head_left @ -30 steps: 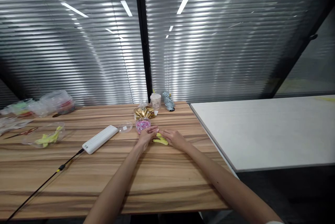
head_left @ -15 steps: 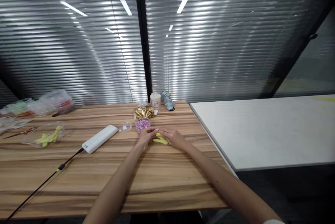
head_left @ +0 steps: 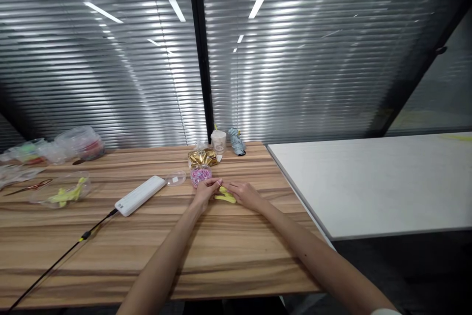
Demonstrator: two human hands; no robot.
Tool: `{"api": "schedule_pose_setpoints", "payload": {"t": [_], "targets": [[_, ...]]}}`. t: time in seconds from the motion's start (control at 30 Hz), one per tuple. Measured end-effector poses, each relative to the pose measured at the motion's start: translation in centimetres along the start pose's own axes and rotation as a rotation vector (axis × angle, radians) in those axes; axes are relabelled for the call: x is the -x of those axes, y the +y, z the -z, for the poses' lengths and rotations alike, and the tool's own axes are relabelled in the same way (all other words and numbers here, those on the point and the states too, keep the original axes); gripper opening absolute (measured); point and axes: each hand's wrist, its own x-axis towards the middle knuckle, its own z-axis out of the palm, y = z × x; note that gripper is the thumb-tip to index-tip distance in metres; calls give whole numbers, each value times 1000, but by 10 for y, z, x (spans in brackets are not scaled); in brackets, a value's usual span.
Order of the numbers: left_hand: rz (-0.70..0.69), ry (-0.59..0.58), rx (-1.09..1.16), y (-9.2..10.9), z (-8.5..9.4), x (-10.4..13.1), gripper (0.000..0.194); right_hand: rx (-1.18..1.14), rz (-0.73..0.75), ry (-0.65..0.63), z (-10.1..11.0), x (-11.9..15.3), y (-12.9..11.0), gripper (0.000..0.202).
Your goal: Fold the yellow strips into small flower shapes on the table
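Left hand (head_left: pixel 205 192): fingers curled; the grip I cannot tell;
Right hand (head_left: pixel 248 196): fingertips near left's; grip also unclear;
Yellow piece (head_left: pixel 225 199): better steadied lightly, without stretching.

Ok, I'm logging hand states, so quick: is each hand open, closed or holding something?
Left hand: partly curled; whether it holds anything cannot be told.
Right hand: at the yellow piece; whether it grips it cannot be told.

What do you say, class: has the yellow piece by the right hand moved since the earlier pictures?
No: judged against the wooden table's right edge, the yellow piece shows no visible shift.
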Motion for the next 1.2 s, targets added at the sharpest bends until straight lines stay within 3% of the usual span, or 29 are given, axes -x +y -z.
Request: {"api": "schedule_pose_setpoints", "payload": {"t": [0.37, 0.63, 0.77, 1.0, 1.2], "targets": [[-30, -1, -49, 4, -3, 4, 40, -115, -26, 15, 1, -1, 1, 38], [-62, -21, -83, 6, -6, 5, 40, -589, -302, 212, 3, -7, 1, 33], [-48, -30, -81, 6, -6, 5, 40, -840, -405, 239, 0, -10, -2, 36], [-12, 11, -115, 4, -5, 3, 44, -1081, -451, 187, -6, -12, -3, 44], [7, -49, -95, 2, -6, 4, 44, -1107, -433, 116, -2, -13, -6, 48]]}}
